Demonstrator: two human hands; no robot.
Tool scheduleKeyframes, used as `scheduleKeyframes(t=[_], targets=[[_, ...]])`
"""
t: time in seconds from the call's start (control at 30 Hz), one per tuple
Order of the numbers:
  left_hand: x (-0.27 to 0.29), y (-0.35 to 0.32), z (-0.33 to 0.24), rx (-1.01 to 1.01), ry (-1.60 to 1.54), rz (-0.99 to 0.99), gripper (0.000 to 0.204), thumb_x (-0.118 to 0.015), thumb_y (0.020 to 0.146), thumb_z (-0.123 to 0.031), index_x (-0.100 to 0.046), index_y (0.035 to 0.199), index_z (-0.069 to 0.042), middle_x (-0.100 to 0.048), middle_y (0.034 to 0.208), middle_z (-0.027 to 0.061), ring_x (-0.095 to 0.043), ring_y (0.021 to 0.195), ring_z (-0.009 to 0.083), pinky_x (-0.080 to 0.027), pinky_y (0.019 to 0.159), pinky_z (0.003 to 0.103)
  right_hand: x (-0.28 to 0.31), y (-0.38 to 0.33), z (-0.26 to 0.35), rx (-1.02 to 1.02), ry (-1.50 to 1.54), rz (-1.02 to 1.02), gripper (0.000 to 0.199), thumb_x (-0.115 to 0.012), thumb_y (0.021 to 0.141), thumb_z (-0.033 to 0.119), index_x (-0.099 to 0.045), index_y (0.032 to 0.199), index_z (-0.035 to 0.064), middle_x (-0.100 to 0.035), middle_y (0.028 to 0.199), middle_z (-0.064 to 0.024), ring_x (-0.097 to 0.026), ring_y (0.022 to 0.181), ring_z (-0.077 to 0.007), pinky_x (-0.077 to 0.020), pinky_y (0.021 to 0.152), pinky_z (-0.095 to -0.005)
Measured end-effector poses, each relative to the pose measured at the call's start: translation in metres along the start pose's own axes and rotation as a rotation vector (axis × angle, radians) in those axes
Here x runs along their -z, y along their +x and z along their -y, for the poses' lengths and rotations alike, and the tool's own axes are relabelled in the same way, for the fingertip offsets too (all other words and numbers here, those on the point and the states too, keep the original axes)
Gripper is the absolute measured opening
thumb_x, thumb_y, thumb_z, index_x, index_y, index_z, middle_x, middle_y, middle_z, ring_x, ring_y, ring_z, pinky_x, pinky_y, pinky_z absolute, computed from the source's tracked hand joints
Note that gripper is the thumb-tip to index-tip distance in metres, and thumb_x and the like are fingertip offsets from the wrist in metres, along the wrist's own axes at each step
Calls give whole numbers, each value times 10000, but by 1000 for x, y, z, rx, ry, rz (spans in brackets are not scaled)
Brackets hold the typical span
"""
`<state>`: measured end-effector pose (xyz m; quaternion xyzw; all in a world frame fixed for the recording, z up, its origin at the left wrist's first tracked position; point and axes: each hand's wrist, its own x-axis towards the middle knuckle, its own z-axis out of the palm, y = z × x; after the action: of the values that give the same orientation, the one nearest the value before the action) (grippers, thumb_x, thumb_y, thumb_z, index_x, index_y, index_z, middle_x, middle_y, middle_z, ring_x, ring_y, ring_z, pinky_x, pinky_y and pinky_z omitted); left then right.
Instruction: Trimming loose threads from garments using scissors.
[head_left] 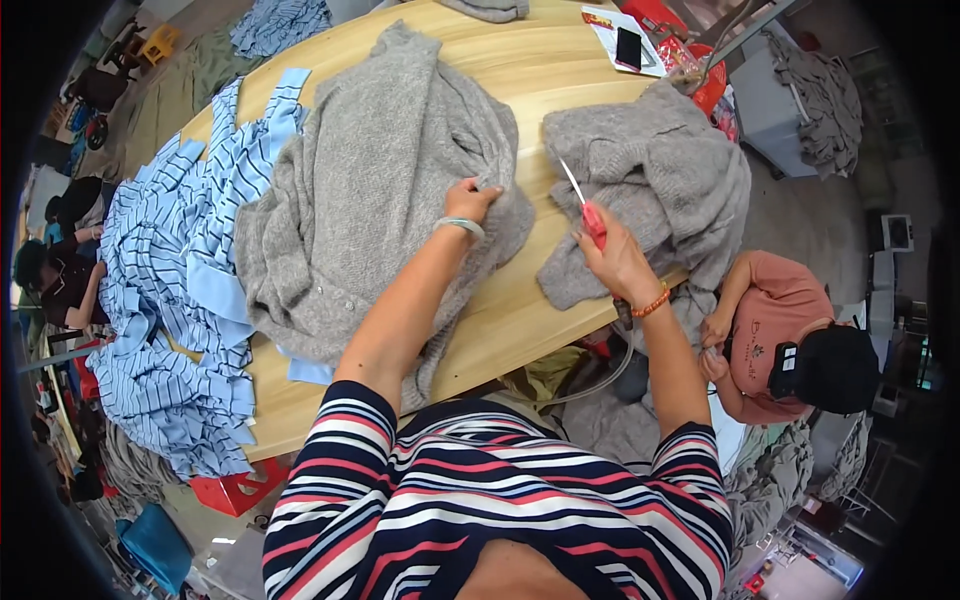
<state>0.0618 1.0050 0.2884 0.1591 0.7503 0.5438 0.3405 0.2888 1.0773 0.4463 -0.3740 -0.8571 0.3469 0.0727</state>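
Note:
A large grey knit sweater (370, 170) is spread over the middle of the wooden table. My left hand (470, 203) is closed at its right part, pinching the knit between thumb and fingers. Red-handled scissors (594, 222) are in my right hand (618, 262), their thin blades looking closed and pointing away from me, up and left. They hover by the left edge of a second grey knit garment (650, 170), which lies bunched at the table's right end. My right fingers wrap the handle and partly hide it.
Blue striped garments (190, 230) are heaped along the table's left side. A phone (628, 48) and a red basket (708, 85) are at the far right. A co-worker in a pink shirt (775, 310) sits close on the right. Bare wooden table (500, 335) shows between the grey garments.

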Motion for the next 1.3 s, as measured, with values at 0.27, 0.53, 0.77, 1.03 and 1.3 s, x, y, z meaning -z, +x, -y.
scheduleKeyframes(t=[0.27, 0.53, 0.77, 1.03, 1.3], targets=[[174, -171, -113, -285, -161, 69, 214, -603, 865, -76, -511, 1058, -55, -584, 752, 15, -519, 504, 67, -407, 422, 205, 10, -14, 23, 90, 61, 9, 421, -582, 883, 120, -470, 1272, 6, -648, 969, -200, -647, 901, -299, -487, 822, -356], [176, -221, 18, 116, 338, 488, 364, -652, 819, -57, -493, 1144, -24, -595, 953, 137, -627, 786, 210, -512, 685, 342, -17, -16, 58, 226, 7, 152, 443, -597, 872, 157, -463, 1274, 25, -619, 990, -248, -588, 935, -425, -480, 809, -423], [122, -125, -52, -890, 735, 15, 510, -645, 819, -143, -480, 1287, -30, -433, 1356, 188, -406, 1267, 354, -344, 1020, 453, -29, -39, 79, 110, -134, 375, 434, -592, 870, 178, -475, 1279, 94, -633, 916, -255, -600, 853, -447, -483, 756, -492], [107, -73, 6, -780, 1039, 96, 498, -576, 875, -285, -478, 1319, -81, -391, 1430, 142, -340, 1327, 345, -265, 1063, 527, -32, -34, 91, 82, -268, 423, 385, -579, 876, 264, -514, 1222, 111, -646, 850, -237, -612, 798, -442, -479, 712, -513], [107, -76, 9, -781, 972, 51, 525, -628, 844, -231, -476, 1323, -79, -406, 1409, 161, -325, 1309, 439, -257, 1078, 524, -45, 15, 100, 123, -237, 384, 351, -576, 878, 264, -529, 1181, 93, -649, 846, -231, -614, 820, -432, -480, 730, -505]])
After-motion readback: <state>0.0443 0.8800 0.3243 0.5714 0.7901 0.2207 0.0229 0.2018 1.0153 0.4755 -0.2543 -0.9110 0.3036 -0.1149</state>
